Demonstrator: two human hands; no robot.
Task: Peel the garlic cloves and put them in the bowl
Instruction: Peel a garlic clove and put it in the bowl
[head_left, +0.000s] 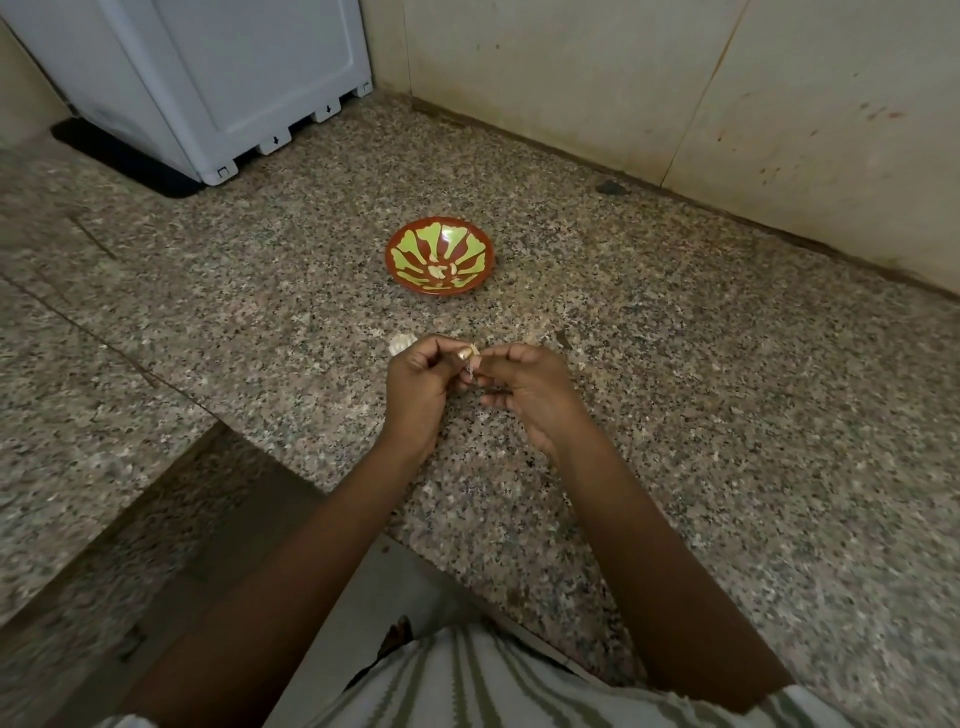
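Both hands meet above the granite counter (675, 415). The left hand (421, 395) and right hand (530, 395) together pinch one garlic clove (470, 357) between thumbs and fingertips, and a shred of papery skin hangs from it. A garlic bulb (402, 343) lies on the counter just behind the left hand, partly hidden. The red-and-green bowl (470, 244) stands farther back, apart from the hands, with a few peeled cloves (441, 271) at its bottom. A white appliance (218, 78) occupies the far left corner.
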